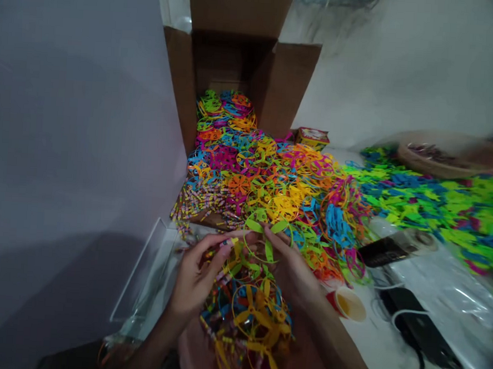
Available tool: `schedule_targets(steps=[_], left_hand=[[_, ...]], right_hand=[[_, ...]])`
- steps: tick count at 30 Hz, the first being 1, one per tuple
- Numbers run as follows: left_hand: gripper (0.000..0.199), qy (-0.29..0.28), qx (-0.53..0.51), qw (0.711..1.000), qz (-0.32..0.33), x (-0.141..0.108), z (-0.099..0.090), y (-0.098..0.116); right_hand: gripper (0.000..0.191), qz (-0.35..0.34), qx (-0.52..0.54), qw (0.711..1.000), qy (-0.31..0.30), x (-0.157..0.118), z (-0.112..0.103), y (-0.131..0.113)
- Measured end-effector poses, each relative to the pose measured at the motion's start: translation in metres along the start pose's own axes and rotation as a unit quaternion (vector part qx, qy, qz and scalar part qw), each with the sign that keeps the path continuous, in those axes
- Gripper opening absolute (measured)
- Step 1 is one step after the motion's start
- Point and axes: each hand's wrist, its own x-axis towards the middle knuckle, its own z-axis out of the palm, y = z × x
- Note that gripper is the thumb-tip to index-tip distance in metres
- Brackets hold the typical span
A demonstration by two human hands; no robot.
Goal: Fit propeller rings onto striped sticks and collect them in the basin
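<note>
My left hand pinches a small striped stick with a yellow end between thumb and fingers. In my right hand is a green ringed propeller, held by its rim and blades close to the stick. Whether the two pieces touch, I cannot tell. Below both hands, a pile of striped sticks and yellow, orange and green propellers fills a pinkish container. Straight ahead lies a large heap of coloured ringed propellers, with loose striped sticks at its left edge.
An open cardboard box spills propellers toward me. On the right are green and blue plastic pieces, a round basin, a paper cup, a black device with a cable and plastic sheeting. A wall borders the left.
</note>
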Motion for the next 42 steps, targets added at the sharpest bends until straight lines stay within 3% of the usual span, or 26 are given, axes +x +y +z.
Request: schedule_targets(steps=[6,9,16,26,37,42], left_hand=[[0.021,-0.041,-0.069,0.994,-0.072,-0.033,0.018,-0.001],[0.02,-0.042,-0.085,0.993,-0.076,-0.043,0.025,0.001],[0.02,-0.01,-0.035,0.997,-0.061,-0.047,0.026,0.0],[0.023,-0.046,0.027,0.997,-0.062,-0.055,0.029,-0.004],[0.007,0.006,0.156,0.987,0.048,-0.055,0.03,-0.007],[0.01,0.022,0.222,0.964,0.148,-0.057,0.032,-0.006]], right_hand=[[0.025,-0.042,0.069,0.996,0.04,-0.009,0.024,0.012],[0.032,-0.045,0.079,0.995,0.051,-0.014,0.031,0.018],[0.03,-0.058,0.058,0.994,0.075,-0.025,0.036,0.028],[0.027,-0.103,0.09,0.982,0.133,-0.03,0.042,0.038],[0.027,-0.086,0.095,0.983,0.129,-0.034,0.04,0.041],[0.027,-0.084,0.104,0.981,0.139,-0.035,0.042,0.042]])
